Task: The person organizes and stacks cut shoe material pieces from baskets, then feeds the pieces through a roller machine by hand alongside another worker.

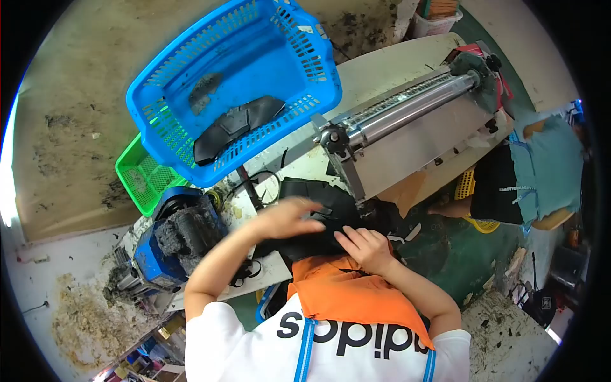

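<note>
Black sheet-like pieces [312,190] lie in front of my body, just above an orange cloth [344,286]. Over their left part is my left hand [289,218], slightly blurred, its thumb and fingers apart and nothing visible between them. My right hand [368,249] is at the lower right of the black material, with its fingers bent and closed on a black piece. The lower edge of that material is hidden by the orange cloth and my fingers.
A blue basket [232,63] holds black pieces; a green basket [143,181] sits below it. At right is a metal roller machine [414,111], with another person [547,172] beyond it. A dirty blue machine [159,248] stands at left.
</note>
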Available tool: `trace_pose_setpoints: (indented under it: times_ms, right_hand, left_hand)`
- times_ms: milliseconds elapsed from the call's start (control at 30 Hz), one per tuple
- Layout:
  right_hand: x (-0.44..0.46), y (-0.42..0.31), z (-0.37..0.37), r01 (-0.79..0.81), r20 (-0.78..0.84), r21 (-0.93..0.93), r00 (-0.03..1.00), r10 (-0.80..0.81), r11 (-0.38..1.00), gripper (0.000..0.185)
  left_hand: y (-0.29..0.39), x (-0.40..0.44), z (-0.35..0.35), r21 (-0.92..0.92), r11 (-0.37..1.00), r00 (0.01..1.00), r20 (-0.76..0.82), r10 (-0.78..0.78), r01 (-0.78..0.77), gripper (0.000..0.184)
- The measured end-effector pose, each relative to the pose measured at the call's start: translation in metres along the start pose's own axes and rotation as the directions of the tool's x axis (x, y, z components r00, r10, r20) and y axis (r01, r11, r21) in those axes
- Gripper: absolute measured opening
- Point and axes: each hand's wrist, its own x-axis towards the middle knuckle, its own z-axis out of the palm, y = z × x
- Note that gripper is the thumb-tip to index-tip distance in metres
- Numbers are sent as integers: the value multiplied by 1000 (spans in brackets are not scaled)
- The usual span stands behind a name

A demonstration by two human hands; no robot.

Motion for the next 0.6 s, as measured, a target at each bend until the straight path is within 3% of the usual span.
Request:
trace_pose_setpoints:
  times_ms: [33, 67, 100, 167, 200, 233, 267, 300, 333, 367, 400, 433, 500, 567, 600]
  right_hand:
    - [5, 2, -11, 30, -39, 11, 999, -30, 999, 33]
    - [5, 7, -23, 87, -103, 21, 991, -84, 996, 31]
    - [4, 11, -39, 124, -110, 32, 987, -120, 992, 30]
    - [-18, 19, -61, 63, 51, 242, 996, -78, 968, 38]
    - [-21, 24, -77, -5, 158, 327, 986, -50, 945, 43]
    - [-17, 30, -97, -80, 261, 411, 965, -33, 908, 48]
    - [-14, 36, -113, -161, 357, 492, 934, -29, 856, 54]
    - [-13, 45, -121, -290, 413, 529, 909, 57, 797, 66]
    - [-11, 51, -123, -372, 437, 520, 889, 135, 769, 63]
    - [-6, 58, -124, -444, 456, 509, 866, 207, 738, 59]
    - [1, 67, -131, -563, 593, 513, 778, 206, 649, 47]
    - [-4, 77, -136, -656, 599, 616, 750, 282, 435, 33]
    - [-20, 99, -147, -648, 484, 684, 747, 456, 335, 27]
    - [-56, 136, -143, -750, 588, 655, 583, 561, 93, 25]
    - [-74, 152, -140, -758, 578, 645, 568, 586, 99, 24]
  left_hand:
    - [-12, 13, 33, -21, 997, 997, 4, 75, -75, 69]
    - [-15, 13, 49, -331, 943, 991, 133, 7, 38, 67]
    - [-12, 18, 60, -579, 795, 958, 286, -9, 181, 66]
    - [5, 10, 69, -742, 603, 892, 439, 107, 293, 61]
    - [29, 7, 60, -770, 572, 914, 396, 85, 281, 54]
    - [36, 9, 55, -733, 635, 913, 395, 105, 244, 51]
    - [50, 18, 42, -539, 837, 902, 403, 153, 99, 50]
    - [67, 27, 26, -302, 951, 887, 419, 196, -68, 48]
    - [95, 37, 14, -95, 983, 887, 424, 185, -160, 44]
    - [119, 48, 6, 38, 978, 890, 424, 171, -206, 45]
    - [140, 59, -2, 172, 953, 896, 416, 159, -249, 45]
    - [157, 70, -12, 304, 910, 904, 401, 147, -283, 46]
    - [180, 94, -36, 416, 853, 938, 274, 214, -316, 50]
    - [165, 128, -69, 433, 832, 899, -102, 426, -346, 49]
    - [152, 153, -94, 451, 848, 894, -202, 400, -278, 47]
